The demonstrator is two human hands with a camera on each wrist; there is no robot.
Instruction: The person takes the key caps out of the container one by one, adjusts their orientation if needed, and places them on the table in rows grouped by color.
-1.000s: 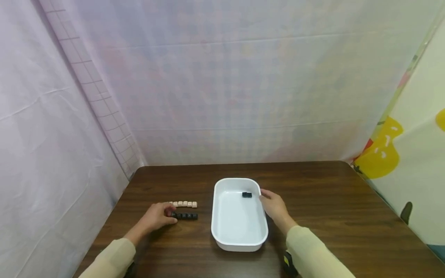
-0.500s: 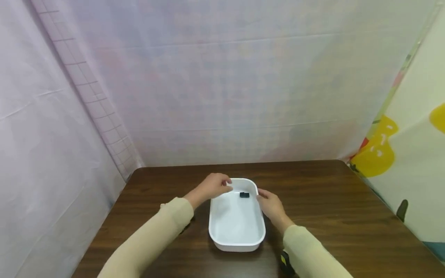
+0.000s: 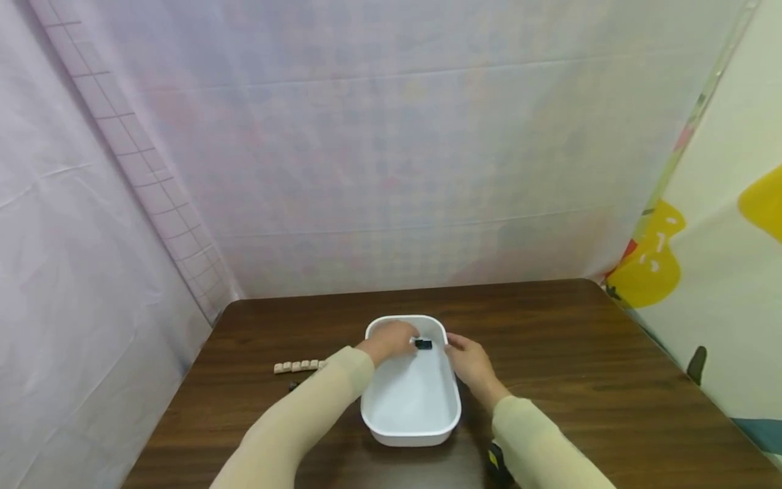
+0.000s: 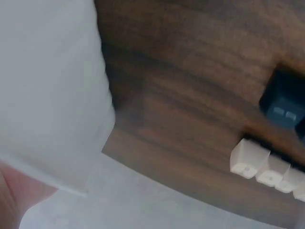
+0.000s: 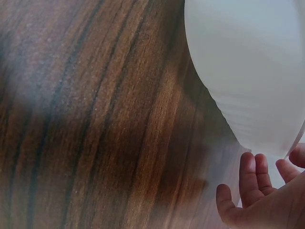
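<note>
My left hand [image 3: 394,338] reaches into a white rectangular basin [image 3: 411,428] with its fingers at the far end, beside two black keycaps [image 3: 423,345]. It appears to pinch another black keycap, though its fingertips are mostly hidden. My right hand [image 3: 470,363] holds the basin's right rim near the far corner; in the right wrist view its fingers [image 5: 248,179] lie at the outer wall. On the table to the left are a row of cream keycaps [image 3: 296,367] and a row of black keycaps [image 4: 283,102], partly hidden by my left sleeve.
The dark wood-grain table [image 3: 550,339] has rounded far corners. A pale patterned curtain [image 3: 391,170] hangs behind its far edge. White cloth [image 3: 73,305] hangs on the left, and cloth with yellow shapes [image 3: 647,272] on the right.
My left hand has moved right from the left end of the black keycap row, over the basin's left rim and down inside. My right hand stays at the basin's rim.
</note>
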